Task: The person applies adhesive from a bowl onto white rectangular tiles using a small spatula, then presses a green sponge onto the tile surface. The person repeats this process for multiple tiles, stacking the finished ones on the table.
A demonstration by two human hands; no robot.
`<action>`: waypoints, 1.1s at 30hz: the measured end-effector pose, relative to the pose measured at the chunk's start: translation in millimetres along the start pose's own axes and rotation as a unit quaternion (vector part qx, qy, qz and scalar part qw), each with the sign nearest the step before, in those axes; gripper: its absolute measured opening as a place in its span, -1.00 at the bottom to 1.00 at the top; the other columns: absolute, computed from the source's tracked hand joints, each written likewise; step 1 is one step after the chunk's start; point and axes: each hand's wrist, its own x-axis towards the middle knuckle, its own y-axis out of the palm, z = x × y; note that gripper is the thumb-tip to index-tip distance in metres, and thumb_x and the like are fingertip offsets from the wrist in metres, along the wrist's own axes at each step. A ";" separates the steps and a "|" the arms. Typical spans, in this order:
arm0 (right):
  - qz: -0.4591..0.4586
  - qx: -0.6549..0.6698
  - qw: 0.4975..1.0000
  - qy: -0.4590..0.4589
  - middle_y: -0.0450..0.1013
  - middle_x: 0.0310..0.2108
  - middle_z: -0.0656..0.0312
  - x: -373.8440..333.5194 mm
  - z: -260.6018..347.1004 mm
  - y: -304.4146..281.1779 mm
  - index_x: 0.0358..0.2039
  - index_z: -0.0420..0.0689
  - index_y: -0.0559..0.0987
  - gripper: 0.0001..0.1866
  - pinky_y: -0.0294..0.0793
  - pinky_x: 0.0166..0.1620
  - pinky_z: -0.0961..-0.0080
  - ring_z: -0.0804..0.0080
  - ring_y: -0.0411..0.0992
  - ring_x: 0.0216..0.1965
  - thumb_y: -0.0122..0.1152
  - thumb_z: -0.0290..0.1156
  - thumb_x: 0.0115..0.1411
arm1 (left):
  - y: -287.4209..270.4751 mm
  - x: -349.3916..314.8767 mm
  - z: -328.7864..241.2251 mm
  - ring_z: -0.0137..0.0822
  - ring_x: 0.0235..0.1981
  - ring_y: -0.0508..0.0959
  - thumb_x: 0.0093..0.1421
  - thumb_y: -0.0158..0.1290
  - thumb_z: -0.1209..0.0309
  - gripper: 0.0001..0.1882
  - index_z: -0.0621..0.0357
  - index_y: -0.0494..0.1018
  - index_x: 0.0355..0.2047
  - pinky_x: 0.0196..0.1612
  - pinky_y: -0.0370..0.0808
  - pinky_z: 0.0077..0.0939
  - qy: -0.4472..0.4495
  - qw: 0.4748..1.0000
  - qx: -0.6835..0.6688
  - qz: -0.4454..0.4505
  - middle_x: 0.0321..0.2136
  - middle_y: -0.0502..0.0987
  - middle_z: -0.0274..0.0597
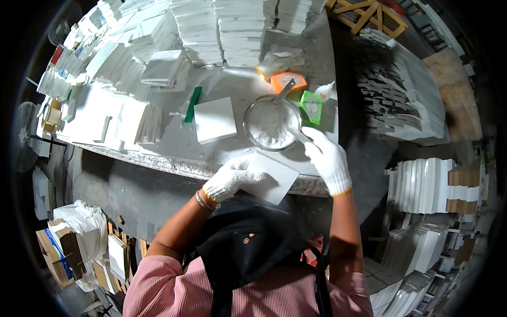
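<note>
Head view: the gloved left hand point(232, 178) grasps a thin white tile point(274, 182) by its left side, at the near edge of the worktop point(171, 142). The gloved right hand point(327, 158) grips a pale tool point(300, 136) that reaches into a round metal bowl point(245, 127) of white powder point(270, 131). A grey scraper point(285, 91) leans on the bowl's far rim. An orange box point(289, 82), a green box point(311, 108) and a small white bottle point(325, 91) stand close by; left of the bowl lie a white block point(215, 120) and a green strip point(193, 104).
</note>
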 end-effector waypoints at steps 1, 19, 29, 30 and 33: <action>0.002 -0.052 0.998 -0.039 0.59 -0.37 0.15 12.6 -10.8 10.9 0.02 -0.10 0.57 -0.66 0.50 -0.32 0.53 0.43 0.51 -0.45 0.16 -0.41 0.22 | -0.1 -1.3 -0.9 -0.39 -0.12 0.55 0.14 0.21 0.48 -0.53 0.34 0.43 0.06 -0.01 0.49 -0.45 0.010 1.000 0.002 0.004 -0.10 0.59 -0.14; -0.127 0.565 0.794 0.188 0.42 -0.01 0.15 -89.1 36.5 26.5 0.32 -0.28 0.21 -0.30 0.44 -0.04 0.63 0.54 0.43 -0.06 0.23 -0.39 0.22 | 69.8 19.9 0.4 -0.20 -0.11 0.60 -0.09 0.13 0.47 -0.54 -0.04 0.59 -0.09 -0.15 0.54 -0.29 0.478 0.619 0.622 -0.037 -0.11 0.61 -0.27; -0.087 0.610 0.771 0.161 0.40 0.07 0.14 -102.9 10.1 3.7 0.25 -0.29 0.32 -0.29 0.39 0.09 0.56 0.50 0.42 -0.01 0.15 -0.60 0.00 | 54.7 5.5 -5.7 -0.11 0.34 0.18 -0.08 0.36 -0.08 0.17 0.29 0.04 0.37 0.33 0.18 -0.19 0.147 0.963 0.221 0.050 0.35 0.13 0.02; -0.070 0.633 0.757 0.150 0.40 0.09 0.15 -103.0 13.6 2.7 0.25 -0.28 0.33 -0.28 0.37 0.10 0.55 0.49 0.41 0.00 0.16 -0.59 -0.01 | 59.1 4.2 -13.7 -0.17 0.31 0.24 0.01 0.35 0.02 0.05 0.34 0.10 0.33 0.30 0.23 -0.26 0.047 0.993 0.109 0.023 0.30 0.23 0.00; -0.012 0.510 0.847 0.151 0.41 0.10 0.14 -101.9 9.8 -0.6 0.22 -0.28 0.38 -0.33 0.35 0.13 0.54 0.46 0.41 0.02 0.20 -0.55 0.01 | 63.5 14.8 -14.8 -0.26 0.06 0.50 0.17 0.26 0.21 -0.33 0.35 0.32 0.17 0.20 0.37 -0.39 -0.077 0.989 -0.027 0.121 0.04 0.51 -0.09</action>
